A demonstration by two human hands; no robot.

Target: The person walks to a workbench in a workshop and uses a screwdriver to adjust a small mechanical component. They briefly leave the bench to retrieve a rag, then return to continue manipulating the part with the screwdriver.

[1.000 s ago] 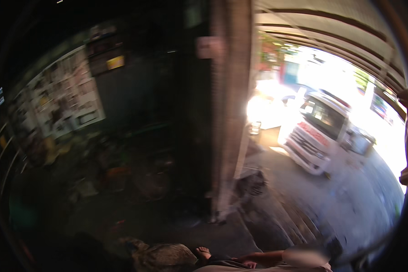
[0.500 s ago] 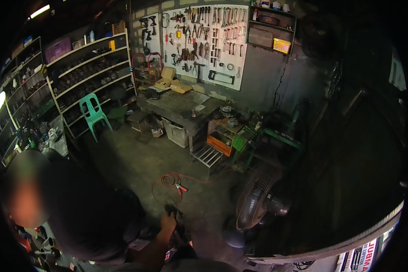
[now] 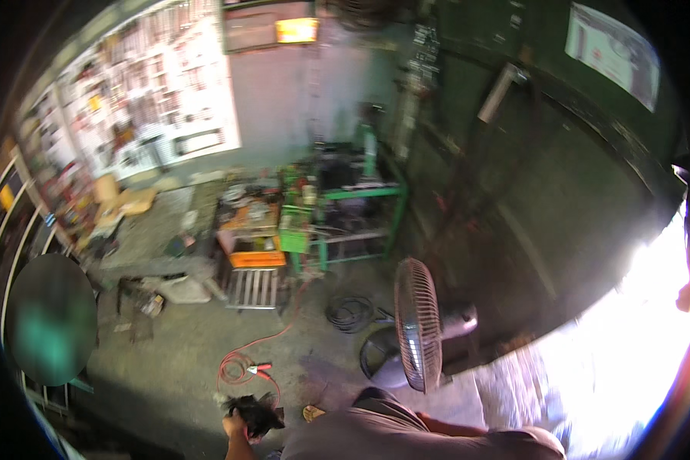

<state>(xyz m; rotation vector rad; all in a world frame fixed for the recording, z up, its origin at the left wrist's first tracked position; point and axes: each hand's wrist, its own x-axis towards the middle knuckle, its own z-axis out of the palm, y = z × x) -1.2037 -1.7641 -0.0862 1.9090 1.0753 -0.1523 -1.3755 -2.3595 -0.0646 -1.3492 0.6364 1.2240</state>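
My left hand (image 3: 235, 422) grips a dark, ragged bundle (image 3: 257, 415) at the lower middle; its exact nature is hard to make out. My right forearm (image 3: 456, 428) shows beside my body at the bottom, with its hand hidden. Beyond the bundle, a red cable (image 3: 236, 360) with red-handled clamps (image 3: 262, 372) lies coiled on the concrete floor.
A standing fan (image 3: 418, 322) is in front of me, beside a coiled black hose (image 3: 349, 313). A workbench (image 3: 169, 222), green stand (image 3: 360, 192) and orange drawer unit (image 3: 254, 257) stand along the wall under a tool pegboard (image 3: 149, 84). A bright opening is at right.
My view has swung from the doorway and van into the workshop, then onward toward the fan and dark wall. The person in a dark top at lower left is no longer visible.
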